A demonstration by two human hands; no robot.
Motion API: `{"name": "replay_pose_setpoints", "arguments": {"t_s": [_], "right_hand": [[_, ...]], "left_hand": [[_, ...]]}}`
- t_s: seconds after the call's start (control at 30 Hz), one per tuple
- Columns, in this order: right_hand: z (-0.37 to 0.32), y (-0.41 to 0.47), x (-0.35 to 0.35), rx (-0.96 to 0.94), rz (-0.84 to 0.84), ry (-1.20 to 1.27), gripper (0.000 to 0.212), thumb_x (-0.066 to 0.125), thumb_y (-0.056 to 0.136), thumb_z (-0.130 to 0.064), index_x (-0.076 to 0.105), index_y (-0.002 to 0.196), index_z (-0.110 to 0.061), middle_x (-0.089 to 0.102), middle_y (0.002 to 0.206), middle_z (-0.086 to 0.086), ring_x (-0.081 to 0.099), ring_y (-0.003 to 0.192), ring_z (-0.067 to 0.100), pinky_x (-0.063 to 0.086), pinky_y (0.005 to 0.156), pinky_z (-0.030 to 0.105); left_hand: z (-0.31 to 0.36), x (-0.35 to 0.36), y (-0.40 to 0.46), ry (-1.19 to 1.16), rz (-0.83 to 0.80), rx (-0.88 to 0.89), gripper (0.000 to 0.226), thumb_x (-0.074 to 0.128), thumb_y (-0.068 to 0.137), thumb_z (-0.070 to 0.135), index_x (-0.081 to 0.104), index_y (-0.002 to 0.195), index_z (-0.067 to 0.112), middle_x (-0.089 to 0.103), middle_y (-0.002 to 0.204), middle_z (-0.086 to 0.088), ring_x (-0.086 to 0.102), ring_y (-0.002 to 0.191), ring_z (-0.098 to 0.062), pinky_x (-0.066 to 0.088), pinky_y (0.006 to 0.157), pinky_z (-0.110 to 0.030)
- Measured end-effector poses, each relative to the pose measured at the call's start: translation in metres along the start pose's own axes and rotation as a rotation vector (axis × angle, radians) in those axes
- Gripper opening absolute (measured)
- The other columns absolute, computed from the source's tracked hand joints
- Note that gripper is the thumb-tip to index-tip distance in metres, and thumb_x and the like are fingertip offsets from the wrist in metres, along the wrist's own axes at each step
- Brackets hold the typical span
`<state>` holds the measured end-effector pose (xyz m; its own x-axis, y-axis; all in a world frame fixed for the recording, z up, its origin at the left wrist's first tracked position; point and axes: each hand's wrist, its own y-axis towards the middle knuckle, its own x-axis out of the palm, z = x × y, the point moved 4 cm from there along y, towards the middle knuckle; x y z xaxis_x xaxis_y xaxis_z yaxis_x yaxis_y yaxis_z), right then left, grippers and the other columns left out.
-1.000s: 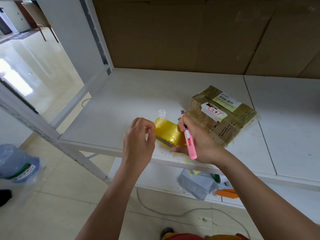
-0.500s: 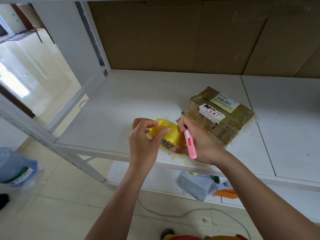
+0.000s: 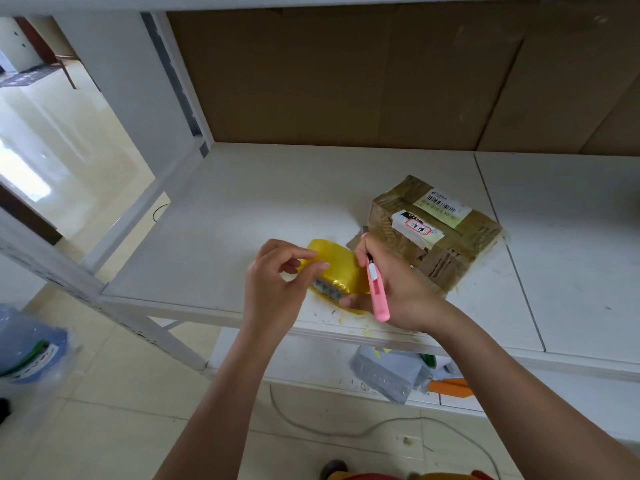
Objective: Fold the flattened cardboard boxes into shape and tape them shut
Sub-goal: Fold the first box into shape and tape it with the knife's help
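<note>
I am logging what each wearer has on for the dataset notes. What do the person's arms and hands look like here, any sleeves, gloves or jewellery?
Both forearms are bare as far as the frame shows, with no sleeves in view. The left hand and right hand wear no gloves, and no rings, watch or bracelet show on the sides that are visible. The nails look short and unpainted.

Left of my grip on the tape roll the shelf board lies bare back to the cardboard backing. Just right of it, a taped parcel blocks the way (nearly touching my knuckles). Beyond the parcel, the board is bare again.
</note>
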<state>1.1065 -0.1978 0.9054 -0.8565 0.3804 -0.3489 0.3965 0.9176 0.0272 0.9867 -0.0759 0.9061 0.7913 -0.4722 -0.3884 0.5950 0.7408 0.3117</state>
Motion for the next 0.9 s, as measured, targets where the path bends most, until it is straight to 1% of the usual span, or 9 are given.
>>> {"name": "replay_pose_setpoints", "arguments": {"t_s": [0.17, 0.27, 0.37, 0.43, 0.53, 0.67, 0.77, 0.83, 0.9], "right_hand": [[-0.003, 0.001, 0.001, -0.015, 0.011, -0.087, 0.046, 0.077, 0.077, 0.003, 0.036, 0.091, -0.011, 0.038, 0.087, 0.008, 0.038, 0.059, -0.002, 0.039, 0.05, 0.008], [-0.003, 0.001, 0.001, -0.028, 0.023, -0.177, 0.049, 0.082, 0.074, -0.006, 0.037, 0.093, -0.012, 0.041, 0.087, 0.011, 0.035, 0.062, 0.002, 0.039, 0.053, 0.013], [0.0, 0.002, 0.005, -0.022, -0.005, -0.109, 0.046, 0.077, 0.077, 0.0, 0.036, 0.093, -0.012, 0.041, 0.095, 0.015, 0.038, 0.066, 0.002, 0.047, 0.056, 0.016], [0.001, 0.002, 0.008, -0.018, -0.041, -0.048, 0.042, 0.072, 0.079, 0.004, 0.036, 0.095, -0.011, 0.039, 0.098, 0.018, 0.039, 0.071, 0.011, 0.053, 0.056, 0.021], [0.001, 0.002, 0.01, -0.028, -0.043, -0.15, 0.046, 0.076, 0.077, -0.002, 0.036, 0.096, -0.015, 0.042, 0.096, 0.026, 0.037, 0.073, 0.022, 0.054, 0.055, 0.03], [-0.001, 0.002, 0.009, -0.033, -0.018, -0.131, 0.047, 0.076, 0.077, 0.002, 0.036, 0.093, -0.016, 0.043, 0.094, 0.026, 0.035, 0.071, 0.018, 0.048, 0.053, 0.015], [-0.003, 0.001, 0.009, -0.037, -0.006, -0.137, 0.047, 0.077, 0.075, 0.004, 0.036, 0.094, -0.012, 0.043, 0.093, 0.024, 0.033, 0.069, 0.014, 0.043, 0.052, 0.007], [-0.006, 0.0, 0.01, -0.031, -0.009, -0.126, 0.046, 0.075, 0.076, 0.006, 0.036, 0.093, -0.009, 0.039, 0.089, 0.026, 0.03, 0.067, 0.015, 0.043, 0.051, 0.007], [-0.009, -0.001, 0.011, -0.028, -0.015, -0.107, 0.044, 0.073, 0.077, 0.008, 0.035, 0.091, -0.008, 0.035, 0.083, 0.019, 0.028, 0.063, 0.007, 0.043, 0.05, 0.007]], "left_hand": [[0.008, -0.001, 0.001, 0.131, 0.003, 0.168, 0.012, 0.075, 0.08, -0.001, 0.067, 0.071, 0.003, 0.061, 0.079, -0.002, 0.056, 0.071, -0.009, 0.042, 0.067, -0.009], [0.011, 0.002, 0.001, 0.258, 0.014, 0.233, 0.012, 0.068, 0.085, -0.005, 0.061, 0.074, -0.002, 0.058, 0.081, -0.008, 0.052, 0.072, -0.018, 0.041, 0.068, -0.02], [0.013, 0.006, -0.001, 0.421, 0.011, 0.247, 0.012, 0.061, 0.089, -0.005, 0.058, 0.078, 0.0, 0.055, 0.082, -0.009, 0.046, 0.075, -0.02, 0.027, 0.065, -0.021], [0.013, 0.004, 0.001, 0.486, 0.031, 0.208, 0.011, 0.058, 0.091, -0.003, 0.056, 0.082, 0.003, 0.054, 0.082, -0.008, 0.042, 0.072, -0.018, 0.021, 0.064, -0.021], [0.006, -0.002, 0.005, 0.443, 0.071, 0.062, 0.008, 0.053, 0.096, 0.007, 0.055, 0.089, 0.006, 0.053, 0.085, -0.001, 0.044, 0.072, -0.018, 0.022, 0.061, -0.022], [0.008, -0.006, 0.005, 0.308, 0.073, 0.048, 0.011, 0.058, 0.094, 0.004, 0.059, 0.083, 0.0, 0.06, 0.073, -0.005, 0.049, 0.064, -0.021, 0.034, 0.058, -0.014], [0.006, -0.009, 0.005, 0.202, 0.041, -0.05, 0.012, 0.061, 0.092, 0.007, 0.06, 0.08, 0.009, 0.063, 0.065, -0.002, 0.058, 0.062, -0.023, 0.041, 0.06, -0.022], [0.004, -0.009, 0.005, 0.139, 0.01, -0.119, 0.01, 0.06, 0.092, 0.004, 0.063, 0.087, 0.012, 0.065, 0.065, 0.001, 0.062, 0.065, -0.02, 0.048, 0.066, -0.028], [0.005, -0.008, 0.005, 0.109, -0.031, -0.145, 0.012, 0.057, 0.093, 0.003, 0.065, 0.095, 0.012, 0.067, 0.072, 0.002, 0.064, 0.071, -0.018, 0.05, 0.071, -0.029]]}}
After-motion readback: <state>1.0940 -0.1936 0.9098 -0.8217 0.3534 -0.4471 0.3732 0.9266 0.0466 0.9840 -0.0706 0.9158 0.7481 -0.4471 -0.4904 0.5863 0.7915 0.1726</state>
